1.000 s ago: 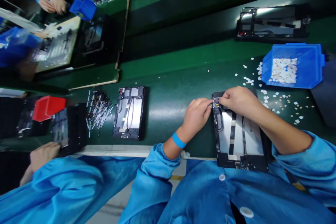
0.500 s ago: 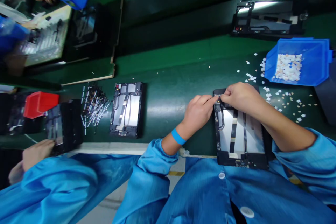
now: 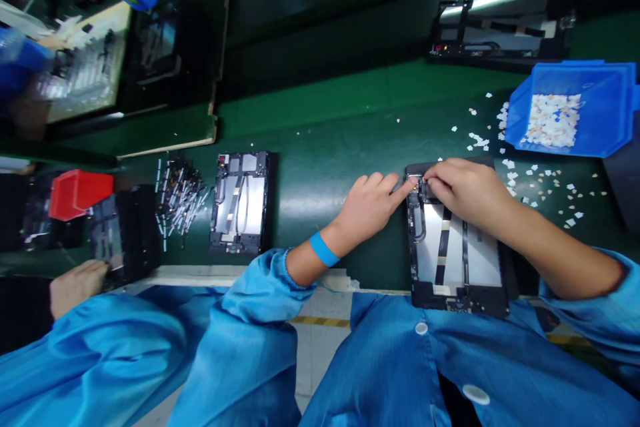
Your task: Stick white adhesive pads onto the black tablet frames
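An open tablet [image 3: 430, 253] lies face up at the near edge of the green table [image 3: 320, 160], its lower end close to the person's blue coat [image 3: 380, 360]. The left hand [image 3: 367, 207] reaches in from the side, forefinger stretched out to the tablet's upper left corner, the other fingers curled. The right hand [image 3: 467, 190] bends over the top, thumb and forefinger narrowed to a pinch beside that fingertip; whether either hand grips a small part cannot be told. Leftward sits a second tablet [image 3: 253, 207], beside a heap of thin strips [image 3: 180, 197]. Beyond the right hand, white scraps [image 3: 509, 164] lie scattered before a blue bin [image 3: 607, 107] holding more. Farther off rests another tablet [image 3: 505, 17].
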{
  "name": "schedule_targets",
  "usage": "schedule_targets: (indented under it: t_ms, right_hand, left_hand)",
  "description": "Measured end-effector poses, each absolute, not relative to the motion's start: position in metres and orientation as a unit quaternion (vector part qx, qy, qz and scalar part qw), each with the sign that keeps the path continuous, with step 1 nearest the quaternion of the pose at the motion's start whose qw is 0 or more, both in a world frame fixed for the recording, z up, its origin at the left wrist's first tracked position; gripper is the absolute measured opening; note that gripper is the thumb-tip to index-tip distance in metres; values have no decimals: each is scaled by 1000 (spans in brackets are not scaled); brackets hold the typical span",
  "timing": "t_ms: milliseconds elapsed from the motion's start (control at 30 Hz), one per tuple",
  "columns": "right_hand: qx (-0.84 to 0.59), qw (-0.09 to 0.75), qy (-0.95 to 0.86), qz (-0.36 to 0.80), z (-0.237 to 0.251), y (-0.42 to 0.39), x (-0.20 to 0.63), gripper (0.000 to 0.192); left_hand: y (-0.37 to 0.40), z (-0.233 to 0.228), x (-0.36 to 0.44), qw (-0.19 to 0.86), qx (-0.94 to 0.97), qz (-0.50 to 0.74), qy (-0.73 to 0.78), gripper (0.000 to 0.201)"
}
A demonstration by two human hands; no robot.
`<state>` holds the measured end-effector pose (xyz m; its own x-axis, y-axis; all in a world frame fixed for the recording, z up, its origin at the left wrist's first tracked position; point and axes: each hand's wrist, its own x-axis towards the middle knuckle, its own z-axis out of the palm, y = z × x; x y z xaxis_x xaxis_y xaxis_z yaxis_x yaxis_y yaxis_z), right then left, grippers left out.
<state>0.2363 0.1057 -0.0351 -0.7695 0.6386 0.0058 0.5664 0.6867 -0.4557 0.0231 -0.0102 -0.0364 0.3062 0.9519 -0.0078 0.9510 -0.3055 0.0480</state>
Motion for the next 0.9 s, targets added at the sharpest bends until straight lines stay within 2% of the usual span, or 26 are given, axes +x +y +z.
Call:
schedule_targets:
  t_ms: [167,333,500,633,800,900]
  right_hand:
    - [-182,125,-965,140,-52,96,259,37]
    - [-119,88,-988,38,-44,101,261,40]
    - [-77,59,-995,-2,-35,105,255,39]
    - [-105,68,-991,45,-40,103,257,40]
    - [-220,204,-932,205,-22,69,305,44]
    - [-392,281,-834,266,1,33,360,42]
  left_hand:
    - [-5,-42,15,58,799,65,595,42]
    - [-1,-36,13,66,794,86,598,40]
    - [-2,-37,13,49,795,73,601,40]
    - [-4,-40,17,25,806,52,589,41]
    - [-7,-31,21,-19,820,-14,572,44]
    - [-7,-22,26,-21,831,-41,555,47]
